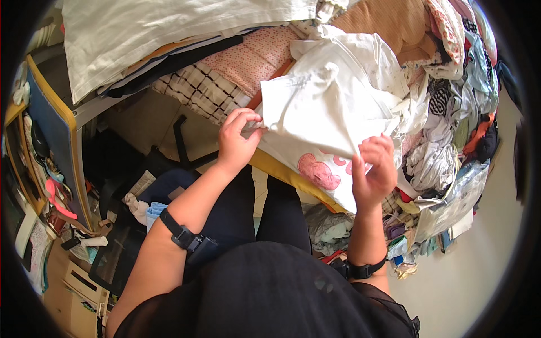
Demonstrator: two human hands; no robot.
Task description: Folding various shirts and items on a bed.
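My left hand (241, 137) pinches the left edge of a white cloth garment (308, 105) between thumb and fingers. Near its lower right corner, my right hand (374, 169) grips the same white fabric. The garment is partly folded over, and its upper part lies on other white cloth. Beneath it, a white fabric with a pink printed figure (319, 171) spreads over a yellow cloth (287, 177). The fingertips of both hands are partly hidden by the cloth.
A large white cloth (169, 38) lies at the upper left, beside pink dotted fabric (253, 55) and checked fabric (203, 91). Heaped clothes (435, 156) and a clear plastic bag (456, 207) are at right. A blue panel with a yellow edge (53, 126) stands at left.
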